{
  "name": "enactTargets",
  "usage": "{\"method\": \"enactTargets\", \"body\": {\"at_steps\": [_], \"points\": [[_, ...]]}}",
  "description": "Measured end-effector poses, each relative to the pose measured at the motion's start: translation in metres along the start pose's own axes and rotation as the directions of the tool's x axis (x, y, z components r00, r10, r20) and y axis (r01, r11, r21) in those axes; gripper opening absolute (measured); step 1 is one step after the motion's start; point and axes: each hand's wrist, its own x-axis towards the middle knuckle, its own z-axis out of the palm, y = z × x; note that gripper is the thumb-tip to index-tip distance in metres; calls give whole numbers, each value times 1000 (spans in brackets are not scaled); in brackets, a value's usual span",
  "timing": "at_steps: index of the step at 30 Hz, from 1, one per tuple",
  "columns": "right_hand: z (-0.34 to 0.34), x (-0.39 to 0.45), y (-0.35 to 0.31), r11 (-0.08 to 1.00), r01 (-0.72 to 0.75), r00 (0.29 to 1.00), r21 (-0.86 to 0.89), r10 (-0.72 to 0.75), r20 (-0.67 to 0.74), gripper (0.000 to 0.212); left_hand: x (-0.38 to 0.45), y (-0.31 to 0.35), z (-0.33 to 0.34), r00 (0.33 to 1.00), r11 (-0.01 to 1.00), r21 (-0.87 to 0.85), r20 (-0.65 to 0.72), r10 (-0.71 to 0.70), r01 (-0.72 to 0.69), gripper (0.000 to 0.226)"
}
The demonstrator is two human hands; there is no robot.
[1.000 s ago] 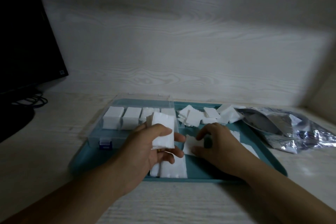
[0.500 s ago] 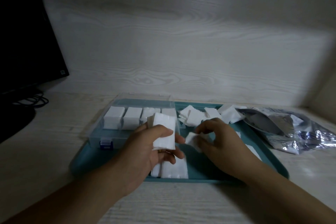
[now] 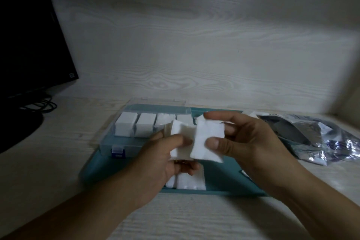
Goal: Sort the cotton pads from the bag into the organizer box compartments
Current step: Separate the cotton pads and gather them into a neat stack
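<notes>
- White cotton pad (image 3: 207, 143) is being pinched by the right hand (image 3: 251, 142) above the teal tray (image 3: 224, 179).
- Left hand (image 3: 165, 154) is gripping a stack (image 3: 181, 142); next, adding it squarely.

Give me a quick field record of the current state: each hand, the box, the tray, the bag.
left hand: holds a stack of cotton pads above the tray
right hand: pinches a single pad at the stack's right edge
organizer box: lid open, four compartments show white pads
tray: teal, under the box; a small pile of pads at its near edge
bag: silver foil, lying right of the tray
</notes>
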Motion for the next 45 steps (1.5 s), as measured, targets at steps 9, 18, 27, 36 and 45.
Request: {"method": "enactTargets", "body": {"at_steps": [9,18,27,36,45], "points": [[12,1,16,998,-2,996,-62,-4,-91,29,1,-3,9,998,1000,-10,67,19,-18,56],[18,-2,18,998,-6,986,-55,-3,-168,27,4,-5,7,990,995,-87,136,-40,52,67],[20,-6,19,971,13,978,-237,-62,-201,27,3,-7,5,987,998,-46,157,-42,50,68],[22,-10,21,932,9,976,-363,-87,-199,34,-1,-7,6,982,999,44,188,-12,4,63],[14,-4,29,942,36,965,-333,-119,-233,18,-2,-8,5,996,1000,-3,86,-12,12,52]]}}
